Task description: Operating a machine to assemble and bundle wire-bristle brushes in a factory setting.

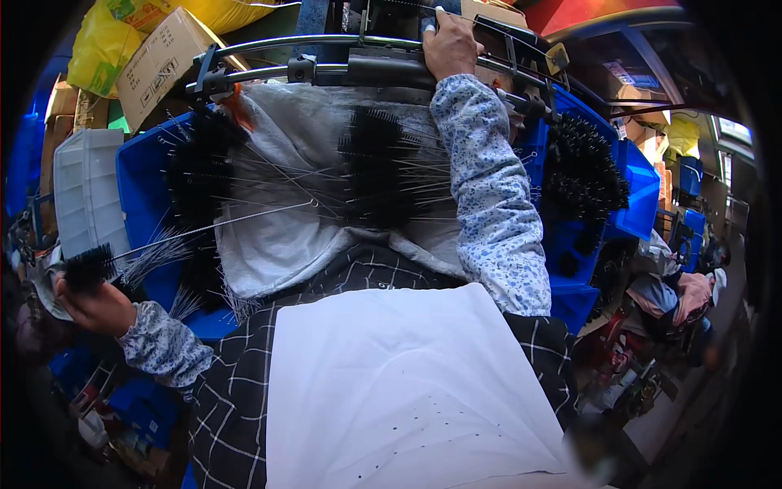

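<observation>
At the far left my left hand (pixel 96 308) is closed round the black bristle head of a wire brush (pixel 88 267). Its twisted wire stem slants up to the right and ends in a small loop over my lap. My right hand (pixel 450 47) reaches forward to the machine (pixel 383 69) with metal rails, fingers bent over a part at its top that I cannot make out. Pale tips show on the thumb and one finger. Across a grey cloth (pixel 285 269) on my lap lie two bundles of black wire brushes (pixel 371 171) (pixel 199 175), their thin stems crossing.
Blue bins (pixel 134 191) stand at both sides; the right one holds a heap of black brushes (pixel 582 171). A white plastic crate (pixel 88 191) is at the left. Behind it are a cardboard box (pixel 167 65) and yellow bags (pixel 102 49). A white sheet (pixel 399 383) covers my front.
</observation>
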A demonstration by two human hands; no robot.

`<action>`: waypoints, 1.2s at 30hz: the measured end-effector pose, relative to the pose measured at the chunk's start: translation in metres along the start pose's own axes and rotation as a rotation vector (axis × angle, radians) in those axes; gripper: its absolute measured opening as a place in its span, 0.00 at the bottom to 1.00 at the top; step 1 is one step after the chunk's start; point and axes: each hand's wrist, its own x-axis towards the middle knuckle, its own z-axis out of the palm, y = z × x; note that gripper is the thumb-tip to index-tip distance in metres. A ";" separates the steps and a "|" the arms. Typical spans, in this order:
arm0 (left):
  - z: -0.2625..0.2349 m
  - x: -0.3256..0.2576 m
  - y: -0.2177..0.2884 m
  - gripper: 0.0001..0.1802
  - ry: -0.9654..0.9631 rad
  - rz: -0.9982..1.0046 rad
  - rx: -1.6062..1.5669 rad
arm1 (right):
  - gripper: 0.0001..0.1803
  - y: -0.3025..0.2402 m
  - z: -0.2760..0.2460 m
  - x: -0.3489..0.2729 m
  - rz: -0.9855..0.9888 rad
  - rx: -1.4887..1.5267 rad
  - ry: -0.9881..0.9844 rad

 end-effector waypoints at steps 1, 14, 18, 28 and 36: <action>0.003 0.000 -0.001 0.14 -0.092 0.220 0.321 | 0.22 -0.008 0.002 -0.001 0.013 -0.040 -0.007; 0.086 -0.011 0.053 0.12 -0.119 -0.382 -0.446 | 0.21 -0.003 -0.010 -0.002 -0.015 -0.091 -0.005; 0.091 0.001 0.038 0.11 -0.068 -0.557 -0.724 | 0.21 0.059 -0.004 0.006 -0.056 -0.084 -0.005; 0.148 -0.003 0.071 0.10 -0.286 -0.551 -0.898 | 0.15 0.124 -0.048 0.052 -0.150 -0.095 -0.376; 0.187 -0.055 0.114 0.11 -0.702 -0.555 -0.880 | 0.22 0.024 -0.132 -0.050 -0.306 0.443 -0.926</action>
